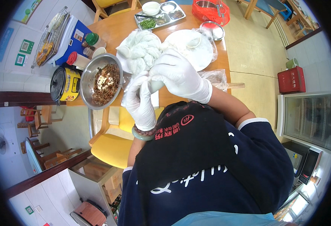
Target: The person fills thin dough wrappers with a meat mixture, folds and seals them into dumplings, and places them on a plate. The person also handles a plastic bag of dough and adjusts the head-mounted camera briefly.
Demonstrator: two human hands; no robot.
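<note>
Both my hands wear white gloves and meet over the table's near edge. Between them is a smooth, pale greenish-white piece of dough (156,86), partly hidden by my fingers. My left hand (140,99) grips it from the left, and my right hand (179,75) pinches its upper side. Just beyond, a white plate (121,65) bears several pale, rounded dough pieces (143,46) under clear plastic film. To its right, a second white plate (203,58) carries a small whitish piece (193,42). Left of my hands stands a steel bowl (85,86) of brown shredded filling (106,90) with a pale yellow dollop.
A steel compartment tray (159,21) with green beans lies at the back, near a red plastic bag (210,14). Jars (93,39), a yellow pot (71,83) and a blue box (72,39) crowd the left. A wooden handle (236,85) sticks out past the right edge.
</note>
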